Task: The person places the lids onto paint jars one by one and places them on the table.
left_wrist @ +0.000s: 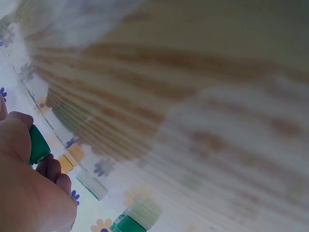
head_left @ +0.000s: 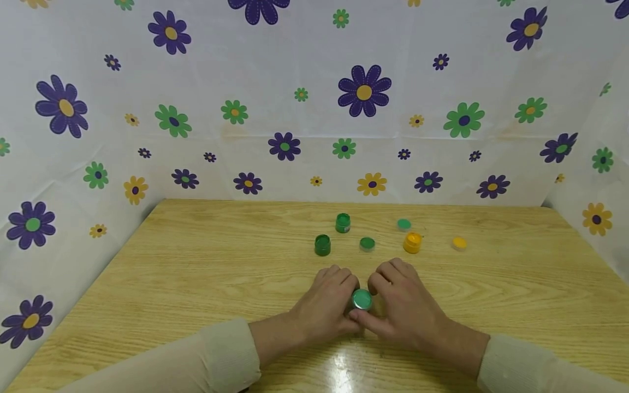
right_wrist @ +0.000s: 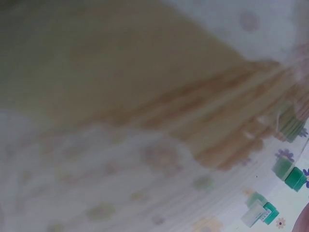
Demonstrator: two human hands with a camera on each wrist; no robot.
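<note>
A small paint jar with a green top stands between the two hands in the head view. My left hand grips it from the left; in the left wrist view the green jar side shows between thumb and fingers of that left hand. From the right, my right hand has its thumb at the jar's near edge and its fingers bent at the far side, pinching the top. Only a sliver of the right hand appears in the right wrist view.
Beyond the hands stand a dark green jar, another green jar and a yellow jar, all uncovered. Loose lids lie near them: green, light green and yellow. A flowered cloth borders the wooden table.
</note>
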